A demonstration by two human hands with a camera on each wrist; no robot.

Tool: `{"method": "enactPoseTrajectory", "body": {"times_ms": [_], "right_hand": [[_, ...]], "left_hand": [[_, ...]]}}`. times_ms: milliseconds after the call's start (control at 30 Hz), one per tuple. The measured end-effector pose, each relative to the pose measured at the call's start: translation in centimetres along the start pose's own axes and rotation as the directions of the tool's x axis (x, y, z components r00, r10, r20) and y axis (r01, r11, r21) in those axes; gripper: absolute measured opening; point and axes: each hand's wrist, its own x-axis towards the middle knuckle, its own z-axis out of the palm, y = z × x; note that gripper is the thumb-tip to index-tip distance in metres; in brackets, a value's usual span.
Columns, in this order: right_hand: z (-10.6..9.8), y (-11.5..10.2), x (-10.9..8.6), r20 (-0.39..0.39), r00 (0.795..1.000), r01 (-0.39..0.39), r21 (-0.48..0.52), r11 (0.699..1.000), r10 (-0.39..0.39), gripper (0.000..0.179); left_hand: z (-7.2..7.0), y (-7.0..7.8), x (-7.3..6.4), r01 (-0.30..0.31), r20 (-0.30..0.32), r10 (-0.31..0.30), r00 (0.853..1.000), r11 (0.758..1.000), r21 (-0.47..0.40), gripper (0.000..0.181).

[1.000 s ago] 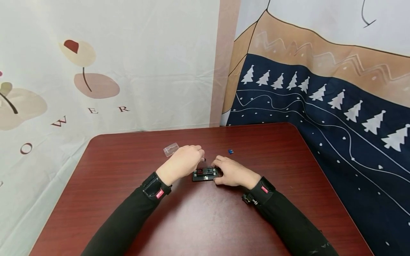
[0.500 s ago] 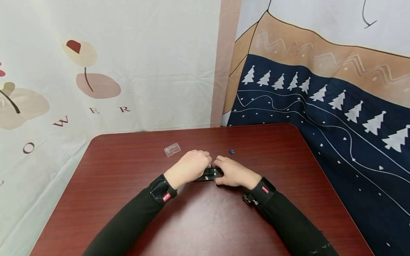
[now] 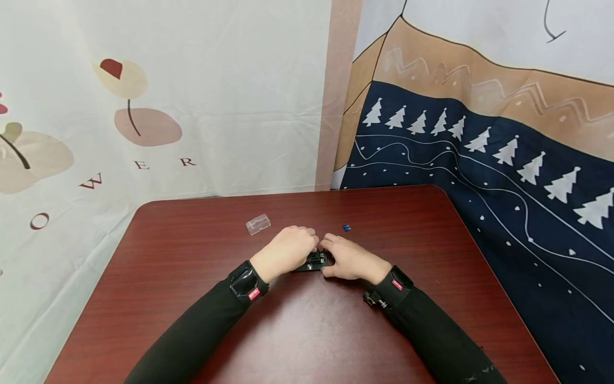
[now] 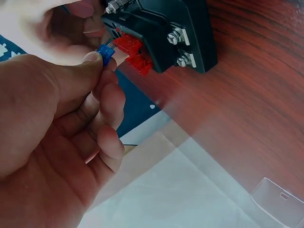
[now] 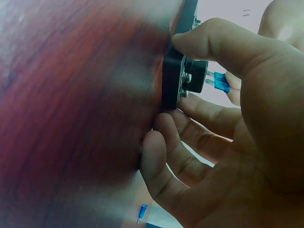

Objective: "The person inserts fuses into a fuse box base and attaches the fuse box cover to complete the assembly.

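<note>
Between thumb and forefinger, my left hand pinches a small blue blade fuse. Its prongs point at the face of a black fuse block, at or just short of it; I cannot tell whether they have entered the slots. Two red blade fuses sit in the block beside it. My right hand grips the block's right end, thumb on the near edge and fingers at the far side. Metal screw terminals show along the block. From the head, the left hand hides the block's left part and the pinched fuse.
A clear plastic cover lies on the reddish-brown table, left of and beyond the block. Something small and blue, seemingly another fuse, lies beyond the right hand. Patterned cloths hang behind the table.
Over the second, my left hand has moved right and slightly nearer, coming over the block's left part. In the last half second it has barely shifted. My right hand keeps its place on the block.
</note>
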Motion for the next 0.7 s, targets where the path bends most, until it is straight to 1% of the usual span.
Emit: {"method": "enactPoseTrajectory", "body": {"times_ms": [167,433,533,700], "right_hand": [[-0.01,-0.01,0.04,-0.002,1.0,-0.001,-0.004,1.0,0.001,0.043],[0.05,0.06,0.06,-0.006,1.0,0.004,-0.009,1.0,-0.004,0.048],[0.06,0.05,0.06,-0.009,1.0,0.005,-0.014,1.0,-0.005,0.047],[0.08,0.12,0.06,-0.008,1.0,0.005,-0.014,1.0,-0.005,0.046]], "left_hand": [[0.05,-0.09,0.01,0.002,0.006,-0.002,1.0,1.0,0.004,0.006],[0.13,0.01,0.01,0.014,0.031,-0.015,0.999,1.0,0.006,0.009],[0.28,0.1,0.02,0.011,0.021,-0.011,1.0,1.0,0.026,0.008],[0.41,0.3,0.0,0.0,-0.017,0.001,1.0,0.998,0.058,0.007]]}}
